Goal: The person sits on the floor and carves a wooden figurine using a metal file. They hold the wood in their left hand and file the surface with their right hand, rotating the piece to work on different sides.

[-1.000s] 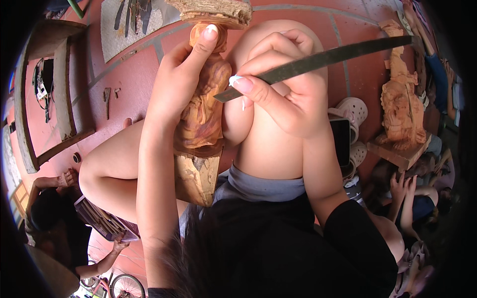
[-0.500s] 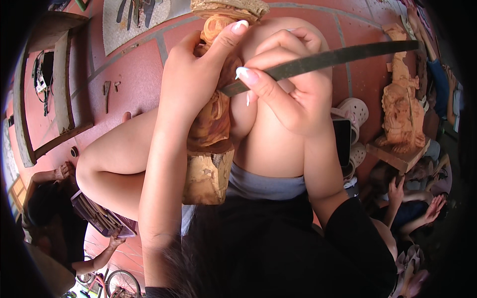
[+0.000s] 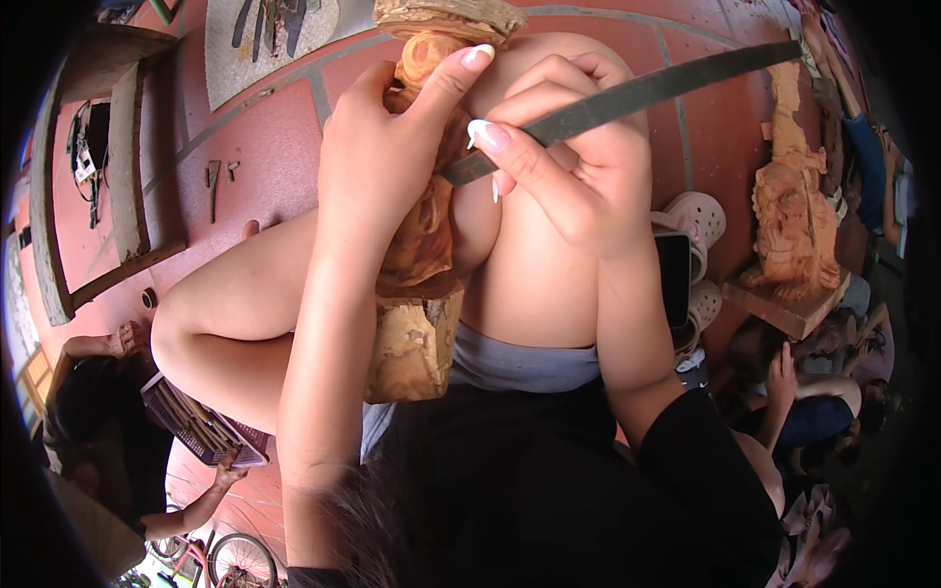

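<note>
Left hand (image 3: 387, 147) wrapped tight round carving (image 3: 421, 245), index stretched up near its top. Carving stands propped between my bare knees, base near lap. Right hand (image 3: 578, 176) closed on file (image 3: 627, 98), pinching near tip; tip rests against carving, just beside left thumb. I judge the risks:
- file skids off curved wood, rakes left fingers or knee, since skin sits right beside tip.
- carving only knee-braced; hard push could twist it loose.
- second carving (image 3: 794, 216) on block at right, well apart, no worry.
</note>
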A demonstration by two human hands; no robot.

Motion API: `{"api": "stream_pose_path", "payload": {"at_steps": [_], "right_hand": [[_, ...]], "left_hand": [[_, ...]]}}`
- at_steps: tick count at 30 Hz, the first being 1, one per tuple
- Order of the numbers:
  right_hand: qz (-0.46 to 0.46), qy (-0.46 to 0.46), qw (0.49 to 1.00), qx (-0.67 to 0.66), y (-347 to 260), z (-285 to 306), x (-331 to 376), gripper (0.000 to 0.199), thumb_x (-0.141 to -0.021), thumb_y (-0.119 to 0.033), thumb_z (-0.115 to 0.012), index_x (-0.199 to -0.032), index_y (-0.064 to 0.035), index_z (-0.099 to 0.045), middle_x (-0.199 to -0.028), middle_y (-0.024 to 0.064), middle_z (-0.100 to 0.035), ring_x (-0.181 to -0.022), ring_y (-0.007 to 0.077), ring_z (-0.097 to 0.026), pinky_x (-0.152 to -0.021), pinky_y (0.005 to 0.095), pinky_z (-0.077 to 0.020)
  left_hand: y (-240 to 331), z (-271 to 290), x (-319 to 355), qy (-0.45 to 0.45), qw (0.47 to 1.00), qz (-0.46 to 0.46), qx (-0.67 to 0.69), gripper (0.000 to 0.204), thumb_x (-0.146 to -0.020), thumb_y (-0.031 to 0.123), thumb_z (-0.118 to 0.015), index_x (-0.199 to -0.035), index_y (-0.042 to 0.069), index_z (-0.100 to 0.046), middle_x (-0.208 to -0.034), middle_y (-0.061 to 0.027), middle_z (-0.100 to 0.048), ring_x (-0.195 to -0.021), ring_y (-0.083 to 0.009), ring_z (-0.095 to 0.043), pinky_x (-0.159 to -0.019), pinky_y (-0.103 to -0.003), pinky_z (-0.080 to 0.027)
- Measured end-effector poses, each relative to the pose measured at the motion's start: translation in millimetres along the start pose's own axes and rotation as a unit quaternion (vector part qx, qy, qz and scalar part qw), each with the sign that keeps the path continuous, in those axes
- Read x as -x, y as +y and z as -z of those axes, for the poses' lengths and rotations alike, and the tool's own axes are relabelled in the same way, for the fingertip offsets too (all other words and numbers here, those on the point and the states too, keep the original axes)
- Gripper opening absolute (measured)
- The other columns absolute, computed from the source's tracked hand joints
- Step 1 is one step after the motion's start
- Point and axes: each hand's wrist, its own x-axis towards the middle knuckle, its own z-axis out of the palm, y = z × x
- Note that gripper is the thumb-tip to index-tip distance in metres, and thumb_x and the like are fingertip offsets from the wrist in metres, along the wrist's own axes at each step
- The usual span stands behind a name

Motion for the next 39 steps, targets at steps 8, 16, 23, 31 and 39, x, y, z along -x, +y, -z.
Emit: {"api": "stream_pose_path", "payload": {"at_steps": [8, 16, 23, 31, 39], "right_hand": [[-0.077, 0.018, 0.997, -0.019, 0.4, 0.4, 7.6, 0.006, -0.088, -0.004, -0.070, -0.085, -0.0008, -0.072, -0.073, 0.0031, -0.062, -0.060, 0.0086, -0.058, -0.075, 0.0250, -0.0419], [-0.010, 0.036, 0.999, 0.022, 3.8, -6.3, 5.8, 0.005, -0.084, -0.012, -0.075, -0.083, -0.0077, -0.074, -0.066, -0.0050, -0.065, -0.074, 0.0112, -0.059, -0.091, 0.0333, -0.0341], [0.013, 0.039, 0.997, 0.060, 6.9, -7.6, 7.6, 0.004, -0.084, -0.011, -0.075, -0.085, -0.0076, -0.075, -0.068, -0.0041, -0.066, -0.076, 0.0107, -0.059, -0.093, 0.0342, -0.0320], [0.015, 0.001, 0.999, 0.029, 0.0, -13.9, 5.6, 0.006, -0.080, -0.013, -0.078, -0.084, -0.0094, -0.076, -0.071, -0.0025, -0.066, -0.075, 0.0116, -0.060, -0.093, 0.0352, -0.0325], [0.020, 0.013, 0.999, 0.036, 2.2, -15.1, 6.0, 0.007, -0.079, -0.015, -0.078, -0.084, -0.0095, -0.077, -0.070, -0.0041, -0.066, -0.075, 0.0114, -0.060, -0.091, 0.0358, -0.0346]], "left_hand": [[-9.2, -0.9, -3.0, 0.000, 0.999, -0.021, 0.036, 0.070, -0.084, 0.063, -0.070, -0.102, -0.005, -0.071, -0.083, -0.0154, -0.073, -0.082, -0.0224, -0.071, -0.076, -0.034, -0.053], [-25.5, 9.7, -13.9, -0.068, 0.987, 0.022, 0.142, 0.076, -0.087, 0.066, -0.066, -0.106, -0.007, -0.070, -0.089, -0.0100, -0.069, -0.083, -0.0143, -0.065, -0.076, -0.027, -0.051], [-27.6, 9.8, -16.4, -0.081, 0.979, 0.038, 0.182, 0.079, -0.088, 0.066, -0.065, -0.106, -0.011, -0.068, -0.090, -0.0104, -0.069, -0.083, -0.0137, -0.065, -0.075, -0.026, -0.051], [-25.1, 16.2, -15.6, -0.095, 0.979, 0.043, 0.177, 0.076, -0.090, 0.064, -0.064, -0.108, -0.009, -0.068, -0.091, -0.0098, -0.069, -0.082, -0.0132, -0.064, -0.075, -0.026, -0.052], [-25.4, 16.4, -16.4, -0.114, 0.980, 0.058, 0.155, 0.073, -0.097, 0.063, -0.053, -0.115, -0.007, -0.066, -0.098, -0.0095, -0.069, -0.089, -0.0135, -0.065, -0.080, -0.026, -0.052]]}}
